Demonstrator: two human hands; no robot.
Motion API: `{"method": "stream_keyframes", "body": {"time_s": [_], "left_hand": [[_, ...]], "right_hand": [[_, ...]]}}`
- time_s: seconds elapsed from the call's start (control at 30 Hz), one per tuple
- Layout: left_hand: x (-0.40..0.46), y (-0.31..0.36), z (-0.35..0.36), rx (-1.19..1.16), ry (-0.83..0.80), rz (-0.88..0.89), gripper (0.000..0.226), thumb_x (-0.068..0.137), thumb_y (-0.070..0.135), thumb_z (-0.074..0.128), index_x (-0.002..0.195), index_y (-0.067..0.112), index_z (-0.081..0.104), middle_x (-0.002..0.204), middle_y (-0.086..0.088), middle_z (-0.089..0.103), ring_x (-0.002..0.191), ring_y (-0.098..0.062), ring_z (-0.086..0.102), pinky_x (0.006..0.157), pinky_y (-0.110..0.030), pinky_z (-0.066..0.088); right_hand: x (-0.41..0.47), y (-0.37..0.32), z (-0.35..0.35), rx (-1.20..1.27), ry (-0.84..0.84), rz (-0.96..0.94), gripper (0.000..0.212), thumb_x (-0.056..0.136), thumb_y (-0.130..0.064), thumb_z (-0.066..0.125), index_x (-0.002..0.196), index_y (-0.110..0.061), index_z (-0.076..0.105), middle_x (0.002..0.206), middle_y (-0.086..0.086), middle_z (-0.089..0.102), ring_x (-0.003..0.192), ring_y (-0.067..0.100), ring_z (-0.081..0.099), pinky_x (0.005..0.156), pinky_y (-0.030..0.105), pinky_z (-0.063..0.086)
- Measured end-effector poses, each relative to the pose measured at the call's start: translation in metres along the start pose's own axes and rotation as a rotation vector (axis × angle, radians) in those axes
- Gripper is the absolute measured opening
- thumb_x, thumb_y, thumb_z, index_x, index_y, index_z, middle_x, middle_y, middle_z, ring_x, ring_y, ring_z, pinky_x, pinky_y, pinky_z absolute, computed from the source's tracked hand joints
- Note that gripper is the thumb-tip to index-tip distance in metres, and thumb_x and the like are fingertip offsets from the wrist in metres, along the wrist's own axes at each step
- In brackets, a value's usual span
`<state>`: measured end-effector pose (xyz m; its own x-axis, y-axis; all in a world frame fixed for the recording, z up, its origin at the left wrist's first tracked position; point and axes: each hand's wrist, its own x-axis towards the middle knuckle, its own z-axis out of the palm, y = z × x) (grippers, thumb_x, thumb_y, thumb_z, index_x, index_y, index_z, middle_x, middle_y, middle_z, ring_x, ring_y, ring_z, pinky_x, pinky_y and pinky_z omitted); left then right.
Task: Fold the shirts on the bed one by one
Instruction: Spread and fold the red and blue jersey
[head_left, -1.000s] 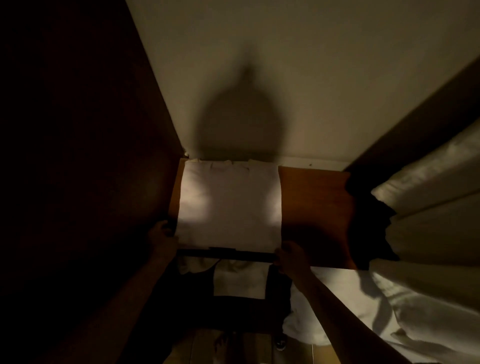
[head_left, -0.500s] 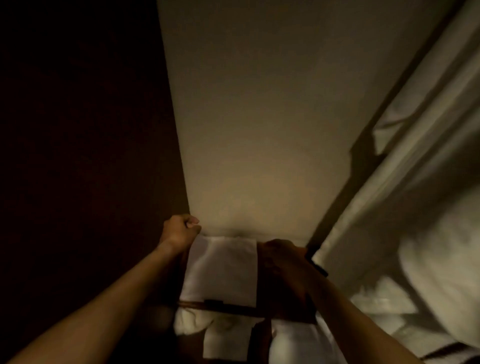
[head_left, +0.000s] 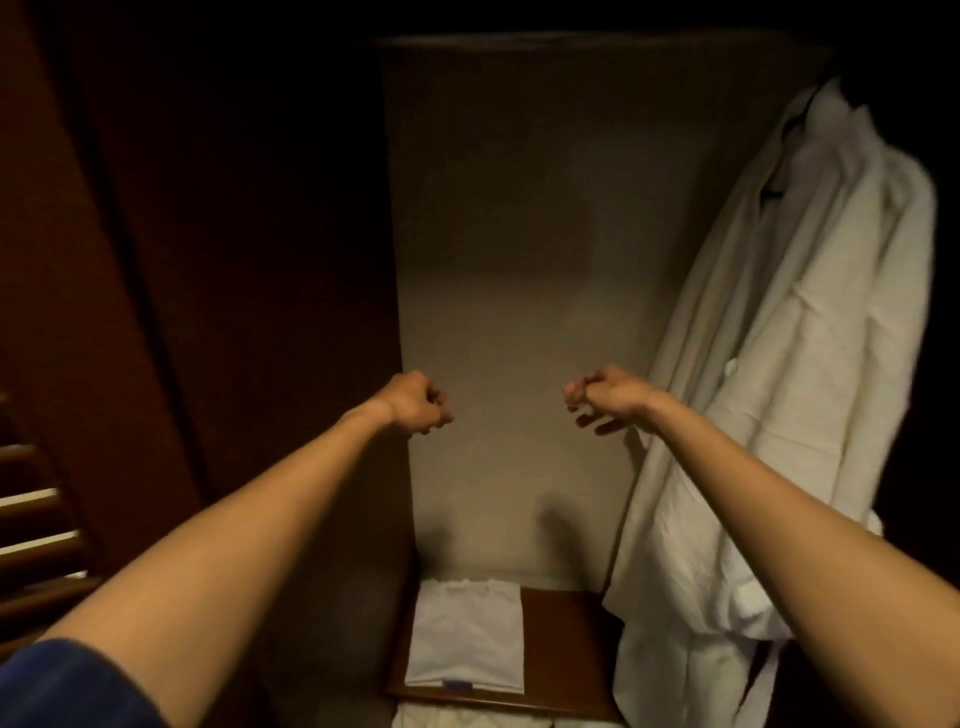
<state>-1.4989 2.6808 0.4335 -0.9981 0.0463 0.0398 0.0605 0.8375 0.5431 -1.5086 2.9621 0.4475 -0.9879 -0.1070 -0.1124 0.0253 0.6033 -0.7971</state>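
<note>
Dim closet interior w/ a plain beige back wall (head_left: 509, 260) and dark brown wood side panel (head_left: 234, 234) on the left; slatted wood louvres (head_left: 36, 540) showed at the far left edge. A dark rail or shelf edge ran across the top, barely visible in the low light.

Low down, a reddish-brown wooden shelf (head_left: 566, 649) held the folded white shirt (head_left: 465, 636), a neat flat rectangle lying on the shelf's left part, its far edge near the back wall. A small dark tag sat at the shirt's near edge. More white fabric (head_left: 467, 719) showed below the shelf front; what it was couldn't be told.

On the right, bulky white bathrobes (head_left: 789, 389) hung from a dark hanger, draping down past the shelf's right end.

Both bare arms reached fwd at mid-height, well above the shirt, hands apart. Left hand (head_left: 418, 402) was curled into a fist w/ nothing visible in it. Right hand (head_left: 605, 397) had fingers curled w/ thumb tucked against them, lower fingers looser; no item seen in it, just beside the robes but contact unclear. A dark blue sleeve (head_left: 62, 686) covered the left upper arm.
</note>
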Motion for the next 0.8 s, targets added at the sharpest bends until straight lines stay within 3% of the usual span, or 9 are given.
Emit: {"method": "stream_keyframes", "body": {"time_s": [0.2, 0.47, 0.67, 0.8], "left_hand": [[-0.109, 0.029, -0.055, 0.022, 0.045, 0.038, 0.010, 0.092, 0.027, 0.070, 0.091, 0.017, 0.071, 0.073, -0.002, 0.068, 0.060, -0.012, 0.061, 0.051, -0.024, 0.052], [-0.244, 0.000, -0.110, 0.038, -0.116, -0.061, 0.017, 0.096, 0.026, 0.065, 0.110, 0.017, 0.067, 0.104, -0.007, 0.074, 0.075, -0.011, 0.069, 0.065, -0.030, 0.055], [-0.321, -0.052, -0.169, 0.015, -0.039, -0.201, 0.012, 0.095, 0.023, 0.066, 0.104, 0.016, 0.067, 0.092, -0.005, 0.070, 0.069, -0.011, 0.066, 0.055, -0.024, 0.052], [-0.378, -0.090, -0.210, 0.106, 0.086, -0.364, 0.021, 0.095, 0.028, 0.066, 0.112, 0.016, 0.068, 0.100, -0.004, 0.069, 0.082, -0.013, 0.065, 0.062, -0.027, 0.056]], "right_hand": [[-0.094, -0.055, -0.002, -0.033, 0.032, -0.097, 0.012, 0.095, -0.013, 0.054, 0.090, -0.022, 0.059, 0.093, -0.001, 0.063, 0.064, 0.009, 0.059, 0.065, 0.026, 0.047], [-0.174, -0.108, 0.070, -0.106, -0.136, -0.197, 0.014, 0.096, -0.013, 0.052, 0.094, -0.021, 0.064, 0.095, -0.003, 0.066, 0.069, 0.009, 0.063, 0.067, 0.029, 0.051], [-0.200, -0.167, 0.148, -0.128, -0.320, -0.366, 0.010, 0.097, -0.016, 0.057, 0.103, -0.016, 0.065, 0.095, 0.000, 0.066, 0.077, 0.013, 0.063, 0.067, 0.031, 0.050], [-0.216, -0.219, 0.209, -0.159, -0.465, -0.502, 0.012, 0.098, -0.015, 0.058, 0.107, -0.012, 0.065, 0.091, 0.002, 0.064, 0.082, 0.016, 0.061, 0.063, 0.031, 0.047]]}}
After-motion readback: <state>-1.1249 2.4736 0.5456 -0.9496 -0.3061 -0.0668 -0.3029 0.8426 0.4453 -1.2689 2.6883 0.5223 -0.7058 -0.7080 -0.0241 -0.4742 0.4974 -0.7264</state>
